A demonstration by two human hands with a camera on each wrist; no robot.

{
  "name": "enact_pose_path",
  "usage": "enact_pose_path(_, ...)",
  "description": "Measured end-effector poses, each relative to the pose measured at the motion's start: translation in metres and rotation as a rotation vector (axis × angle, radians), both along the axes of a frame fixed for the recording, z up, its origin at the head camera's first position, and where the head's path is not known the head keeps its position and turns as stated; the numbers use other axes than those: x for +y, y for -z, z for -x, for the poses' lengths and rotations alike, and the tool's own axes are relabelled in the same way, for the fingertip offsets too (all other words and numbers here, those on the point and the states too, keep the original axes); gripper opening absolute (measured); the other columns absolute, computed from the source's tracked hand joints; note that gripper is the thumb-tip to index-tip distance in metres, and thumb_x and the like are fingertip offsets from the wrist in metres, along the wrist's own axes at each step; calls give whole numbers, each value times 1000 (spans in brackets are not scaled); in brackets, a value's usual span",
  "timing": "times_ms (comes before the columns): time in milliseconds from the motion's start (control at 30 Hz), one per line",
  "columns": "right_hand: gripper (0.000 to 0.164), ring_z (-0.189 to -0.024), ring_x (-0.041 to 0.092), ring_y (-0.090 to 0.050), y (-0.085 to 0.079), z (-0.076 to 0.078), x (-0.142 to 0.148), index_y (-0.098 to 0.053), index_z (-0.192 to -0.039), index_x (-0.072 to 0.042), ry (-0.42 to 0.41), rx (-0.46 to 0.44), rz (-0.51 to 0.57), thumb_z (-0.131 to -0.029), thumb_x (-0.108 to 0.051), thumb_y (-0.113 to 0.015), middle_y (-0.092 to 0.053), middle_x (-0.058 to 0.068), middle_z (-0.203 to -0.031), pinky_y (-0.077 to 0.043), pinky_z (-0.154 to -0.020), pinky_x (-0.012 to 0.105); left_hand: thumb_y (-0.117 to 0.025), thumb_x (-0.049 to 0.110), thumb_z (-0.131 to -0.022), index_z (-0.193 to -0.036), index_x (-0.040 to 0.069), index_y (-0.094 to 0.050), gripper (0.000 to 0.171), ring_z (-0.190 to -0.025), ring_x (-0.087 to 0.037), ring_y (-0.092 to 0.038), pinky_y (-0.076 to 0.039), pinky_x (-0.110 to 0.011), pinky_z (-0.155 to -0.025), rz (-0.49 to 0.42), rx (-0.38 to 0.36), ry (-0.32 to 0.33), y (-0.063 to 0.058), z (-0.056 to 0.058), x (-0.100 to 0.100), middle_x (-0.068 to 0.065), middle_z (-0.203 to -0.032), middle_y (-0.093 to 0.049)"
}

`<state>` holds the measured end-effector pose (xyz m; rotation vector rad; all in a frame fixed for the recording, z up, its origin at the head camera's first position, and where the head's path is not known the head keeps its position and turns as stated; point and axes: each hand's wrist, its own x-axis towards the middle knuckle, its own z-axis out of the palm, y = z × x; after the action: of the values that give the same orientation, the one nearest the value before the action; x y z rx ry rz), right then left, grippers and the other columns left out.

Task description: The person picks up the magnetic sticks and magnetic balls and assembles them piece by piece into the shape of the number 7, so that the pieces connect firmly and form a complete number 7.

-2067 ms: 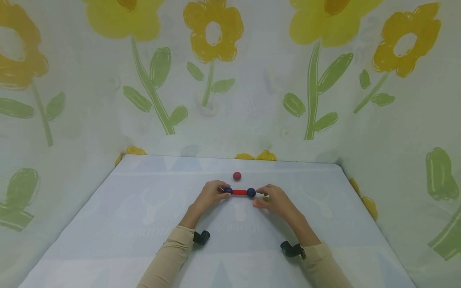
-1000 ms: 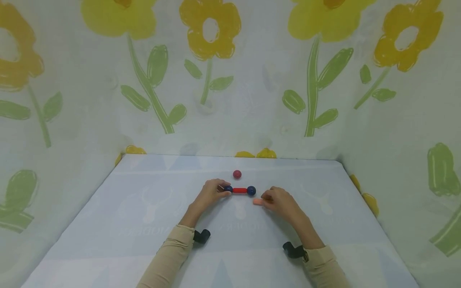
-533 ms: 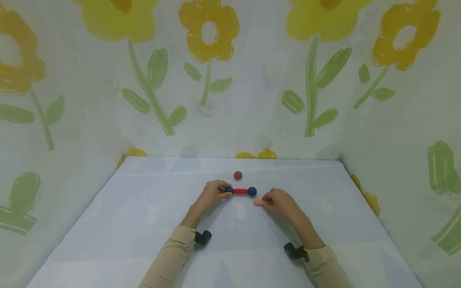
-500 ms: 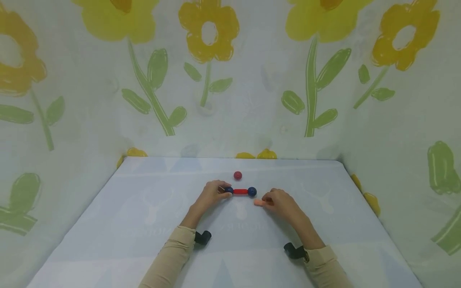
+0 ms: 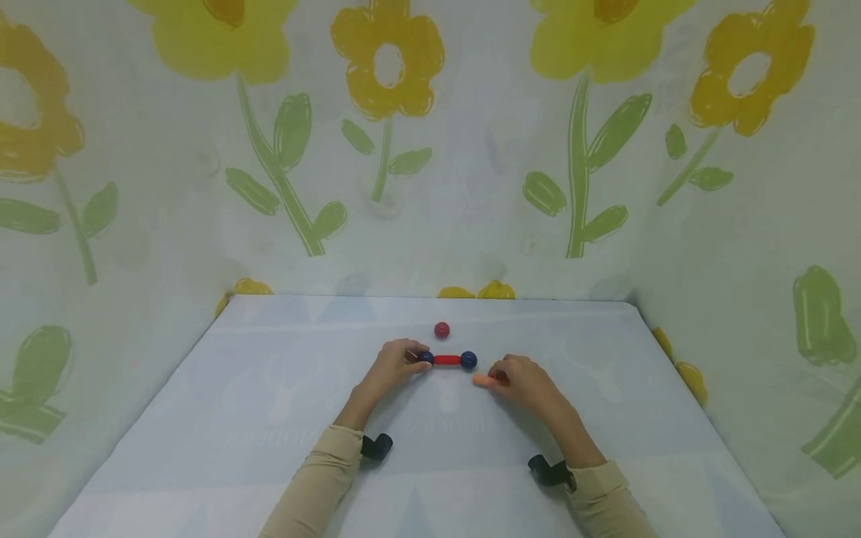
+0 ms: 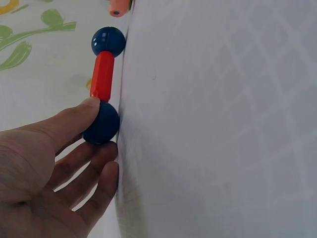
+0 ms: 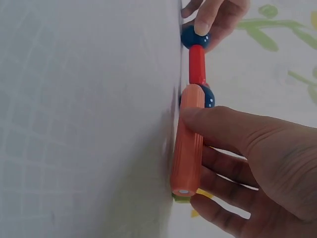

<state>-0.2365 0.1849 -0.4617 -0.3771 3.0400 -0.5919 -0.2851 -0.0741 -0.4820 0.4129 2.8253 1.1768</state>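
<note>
A red magnetic rod (image 5: 447, 360) joins two dark blue balls, one at each end. My left hand (image 5: 392, 367) pinches the near-left blue ball (image 6: 102, 124) between thumb and fingers. The far blue ball (image 6: 108, 42) is free of any hand. My right hand (image 5: 529, 380) holds an orange ribbed magnetic rod (image 7: 188, 144), thumb on its side. The orange rod's tip lies just in front and right of the right-hand blue ball (image 5: 468, 360). A small green end (image 7: 182, 199) shows beneath the orange rod, the rest of it hidden.
A loose red ball (image 5: 442, 329) rests on the table behind the red rod. The pale patterned tabletop (image 5: 282, 463) stretches around both arms, and flower-printed cloth walls (image 5: 464, 164) rise at its back and sides.
My right hand has drawn away from the right-hand blue ball, slightly right and nearer, its spread fingers closing round the orange rod. My left hand keeps its pinch in place.
</note>
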Motion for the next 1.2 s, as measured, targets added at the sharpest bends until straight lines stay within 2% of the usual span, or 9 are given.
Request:
enact_pose_path(167,15,-73,11,-53,-2,0,-1,-77,-97,-14,4,-12,36,-83,-20,-79,-65,-4,-81,-53,-72,26,-77,23,-85,-119,14,-71,35,-92,-15,-64,-56,-30,-86,-1,11,6,2,1,-1,-3,-110,-71)
enact_pose_path(433,14,-68,11,-53,-4,-1,-2,-76,-91,-14,-3,0,102,-84,-26,-78,-65,-4,-75,-49,-62,22,-77,22,-85,-119,14,-71,35,-93,-15,-64,-56,-31,-87,-10,12,3,1,0,-2,-4,-110,-71)
enact_pose_path(667,16,-68,11,-52,-2,-3,-5,-75,-92,-15,56,-15,142,-86,-30,-75,-64,-4,-75,-47,-59,22,-77,22,-85,-119,14,-71,35,-92,-15,-63,-56,-31,-86,-11,5,8,3,1,-1,-4,-110,-71)
enact_pose_path(900,23,-61,13,-55,-3,-4,-8,-74,-95,-13,125,-96,237,-87,-34,-74,-66,0,-79,-49,-53,24,-77,22,-85,-119,14,-71,35,-91,-15,-63,-56,-31,-86,-18,1,5,2,2,-1,-4,-109,-71)
enact_pose_path(1200,22,-74,13,-57,0,-4,-12,-74,-101,-12,120,-109,272,-86,-27,-76,-69,1,-86,-51,-55,23,-77,22,-85,-119,14,-71,36,-91,-14,-63,-56,-31,-86,-14,3,11,1,1,-2,-3,-109,-71)
